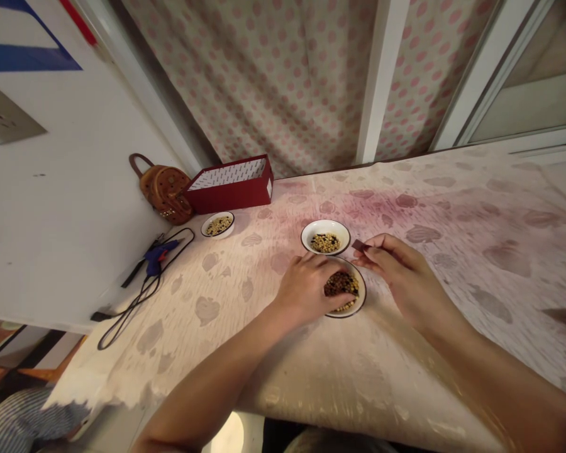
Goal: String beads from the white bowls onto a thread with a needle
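Seeds (342, 284) filled the white dish (362, 292) beneath my spread left fingers (318, 274), while my right fingers (375, 251) pinched a dark chip (358, 245).

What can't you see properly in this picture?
Head view:
Front bowl: the left hand hides part of its seeds.
Dark piece: the right hand's fingers hide part of it, and it is too small to name.
Far-left bowl: its contents are too small to tell apart.
Striped cloth: cut off by the bottom-left edge.

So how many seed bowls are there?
3: far bowl by the red box, middle bowl behind the near bowl, near bowl under the left hand. Others may be hidden.
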Action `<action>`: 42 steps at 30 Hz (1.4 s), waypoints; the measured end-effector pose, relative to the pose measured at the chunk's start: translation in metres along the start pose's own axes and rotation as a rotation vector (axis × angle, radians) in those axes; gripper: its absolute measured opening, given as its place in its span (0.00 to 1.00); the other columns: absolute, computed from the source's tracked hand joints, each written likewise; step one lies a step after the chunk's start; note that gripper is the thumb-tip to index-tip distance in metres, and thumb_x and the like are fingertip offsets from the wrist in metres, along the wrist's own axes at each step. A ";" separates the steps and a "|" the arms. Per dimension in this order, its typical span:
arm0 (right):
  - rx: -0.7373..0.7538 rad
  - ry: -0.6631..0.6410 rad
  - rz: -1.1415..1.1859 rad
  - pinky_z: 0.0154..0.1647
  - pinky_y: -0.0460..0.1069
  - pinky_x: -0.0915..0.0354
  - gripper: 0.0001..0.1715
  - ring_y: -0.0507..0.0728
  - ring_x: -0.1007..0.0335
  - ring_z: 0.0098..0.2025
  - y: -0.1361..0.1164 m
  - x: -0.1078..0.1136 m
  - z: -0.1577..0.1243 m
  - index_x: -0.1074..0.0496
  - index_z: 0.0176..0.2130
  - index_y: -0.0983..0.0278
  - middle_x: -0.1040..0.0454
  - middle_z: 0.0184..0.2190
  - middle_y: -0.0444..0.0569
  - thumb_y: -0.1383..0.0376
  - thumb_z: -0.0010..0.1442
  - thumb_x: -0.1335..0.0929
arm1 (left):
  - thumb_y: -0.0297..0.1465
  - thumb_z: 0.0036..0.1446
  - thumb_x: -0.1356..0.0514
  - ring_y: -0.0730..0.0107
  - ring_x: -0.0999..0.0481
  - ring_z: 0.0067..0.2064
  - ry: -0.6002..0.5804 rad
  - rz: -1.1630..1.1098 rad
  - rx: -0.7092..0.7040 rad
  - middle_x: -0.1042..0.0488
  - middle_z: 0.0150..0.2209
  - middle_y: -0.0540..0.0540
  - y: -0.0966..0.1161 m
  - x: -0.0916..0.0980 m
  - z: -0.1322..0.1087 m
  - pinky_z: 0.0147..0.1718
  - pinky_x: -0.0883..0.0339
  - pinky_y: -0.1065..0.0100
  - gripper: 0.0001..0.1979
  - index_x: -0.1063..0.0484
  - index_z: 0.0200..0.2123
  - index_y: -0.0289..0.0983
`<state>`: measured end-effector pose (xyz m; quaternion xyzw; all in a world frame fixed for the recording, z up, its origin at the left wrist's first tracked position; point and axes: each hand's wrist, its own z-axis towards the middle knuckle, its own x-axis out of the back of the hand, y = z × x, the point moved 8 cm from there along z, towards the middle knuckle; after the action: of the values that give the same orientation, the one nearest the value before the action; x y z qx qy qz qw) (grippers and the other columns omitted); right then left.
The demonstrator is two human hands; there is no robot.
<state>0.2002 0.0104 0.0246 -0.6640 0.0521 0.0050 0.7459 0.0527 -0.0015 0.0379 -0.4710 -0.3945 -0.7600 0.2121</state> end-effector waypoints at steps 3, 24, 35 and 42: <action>-0.015 -0.013 -0.007 0.48 0.55 0.29 0.09 0.57 0.27 0.38 0.002 -0.001 0.000 0.29 0.30 0.59 0.25 0.32 0.46 0.58 0.60 0.29 | 0.39 0.58 0.32 0.54 0.26 0.54 -0.014 0.037 0.006 0.20 0.49 0.46 0.000 0.000 -0.001 0.52 0.34 0.53 0.12 0.22 0.44 0.42; 0.160 -0.034 -0.315 0.33 0.52 0.36 0.09 0.56 0.30 0.30 -0.017 -0.006 -0.004 0.31 0.30 0.58 0.27 0.25 0.44 0.59 0.62 0.33 | 0.29 0.60 0.34 0.56 0.22 0.49 -0.095 0.075 0.058 0.18 0.44 0.47 -0.005 -0.001 0.000 0.48 0.34 0.54 0.02 0.22 0.38 0.39; 0.146 -0.059 -0.296 0.34 0.51 0.37 0.08 0.55 0.30 0.30 -0.016 -0.008 -0.006 0.31 0.31 0.58 0.27 0.25 0.42 0.60 0.62 0.34 | 0.26 0.62 0.37 0.64 0.22 0.43 0.005 0.003 0.073 0.19 0.41 0.49 -0.014 0.005 -0.001 0.44 0.31 0.61 0.08 0.22 0.44 0.41; 0.134 -0.064 -0.307 0.34 0.51 0.38 0.08 0.55 0.31 0.29 -0.014 -0.009 -0.004 0.32 0.32 0.58 0.28 0.24 0.42 0.60 0.63 0.34 | 0.42 0.58 0.31 0.52 0.24 0.49 -0.059 0.308 0.099 0.19 0.43 0.43 -0.007 0.011 -0.006 0.48 0.34 0.53 0.14 0.21 0.40 0.38</action>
<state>0.1921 0.0050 0.0387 -0.6124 -0.0736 -0.0910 0.7818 0.0395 -0.0013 0.0429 -0.5370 -0.3605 -0.6839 0.3375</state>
